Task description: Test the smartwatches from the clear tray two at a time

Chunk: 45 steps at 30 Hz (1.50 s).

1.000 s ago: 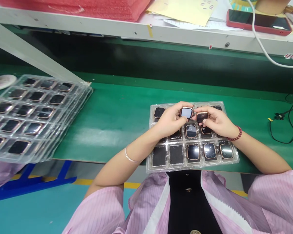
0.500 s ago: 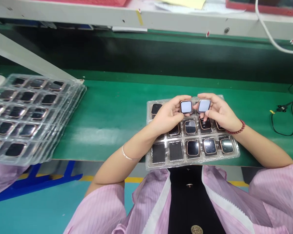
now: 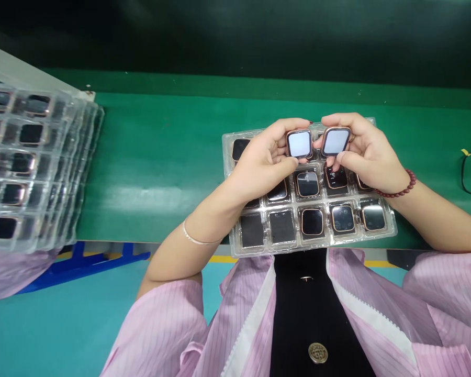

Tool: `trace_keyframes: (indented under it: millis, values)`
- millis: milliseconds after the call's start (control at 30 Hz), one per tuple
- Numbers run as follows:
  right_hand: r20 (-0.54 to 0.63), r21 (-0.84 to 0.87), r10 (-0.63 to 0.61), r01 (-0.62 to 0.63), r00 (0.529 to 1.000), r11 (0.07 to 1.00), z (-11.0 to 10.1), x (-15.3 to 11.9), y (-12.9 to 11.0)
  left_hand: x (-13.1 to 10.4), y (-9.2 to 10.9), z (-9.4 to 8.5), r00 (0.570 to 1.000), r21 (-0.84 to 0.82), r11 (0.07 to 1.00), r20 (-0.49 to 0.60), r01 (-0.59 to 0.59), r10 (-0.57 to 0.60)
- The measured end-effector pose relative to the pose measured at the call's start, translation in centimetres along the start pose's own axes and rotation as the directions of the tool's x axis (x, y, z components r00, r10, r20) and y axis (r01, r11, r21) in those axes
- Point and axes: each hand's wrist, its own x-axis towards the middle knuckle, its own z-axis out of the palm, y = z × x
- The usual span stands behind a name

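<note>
My left hand [image 3: 272, 152] is closed around the edges of a smartwatch [image 3: 299, 143] with a rose-gold rim and a pale, bright screen. Gripped likewise between fingers and thumb of my right hand [image 3: 367, 149] is a second smartwatch [image 3: 336, 141], slightly tilted, its screen also pale. Both are held side by side above a clear plastic tray [image 3: 277, 250]. Dark-screened watches sit in several of its pockets, such as the watch [image 3: 312, 222] in the front row. Two front-left pockets hold no watch. My hands hide part of the back rows.
A stack of clear trays [image 3: 68, 173] with more watches stands at the left of the green bench [image 3: 160, 157]. A black cable [image 3: 463, 170] lies at the far right. A blue metal frame [image 3: 86, 266] shows below the bench edge.
The camera view has tipped downward and shifted right, so the upper shelf is out of sight. Both watches stay in my hands, slightly farther apart, the right one tilted more.
</note>
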Motion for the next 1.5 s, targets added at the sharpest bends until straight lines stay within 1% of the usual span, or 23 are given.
trace_keyframes:
  millis: [100,300,467,533,633,733,833,1000,1233,1500]
  values:
    - [0.003,-0.009,-0.021,0.021,1.0,1.0,0.1,0.1,0.0,0.1,0.1,-0.1,1.0,0.008,1.0,0.021,0.007,-0.008]
    - [0.004,-0.085,-0.07,0.07,0.998,0.994,0.5,0.1,-0.4,0.1,-0.1,-0.2,1.0,0.057,0.998,0.023,-0.002,0.001]
    - [0.044,-0.102,-0.08,0.084,0.996,0.991,0.5,-0.1,0.0,0.1,0.0,-0.2,0.999,0.097,0.995,0.042,-0.018,0.014]
    - [0.056,-0.096,-0.081,0.086,0.995,0.992,0.4,-0.2,0.2,0.1,0.1,-0.1,0.999,0.098,0.995,0.04,-0.02,0.016]
    - [0.045,-0.094,-0.065,0.069,0.997,0.993,0.3,-0.3,0.3,0.1,0.2,0.1,1.0,0.076,0.997,0.013,-0.008,0.007]
    - [0.039,-0.094,-0.033,0.036,0.999,0.995,0.4,-0.4,0.3,0.0,0.4,0.2,1.0,0.062,0.998,-0.009,0.02,-0.02]
    - [0.052,-0.086,-0.037,0.041,0.998,0.995,0.4,-0.3,0.2,0.0,0.4,0.1,0.999,0.05,0.998,-0.008,0.044,-0.044]
    - [0.072,-0.061,-0.05,0.054,0.996,0.997,0.3,-0.3,0.4,0.1,0.4,-0.1,0.999,0.037,0.998,-0.007,0.042,-0.042]
    - [0.077,-0.071,-0.057,0.063,0.995,0.996,0.3,-0.2,0.9,0.1,0.5,0.1,0.999,0.04,0.998,-0.015,0.052,-0.051]
    - [0.081,-0.03,-0.031,0.033,0.996,0.999,0.3,-0.2,1.0,0.2,0.7,0.1,0.999,0.03,0.998,-0.022,0.048,-0.047]
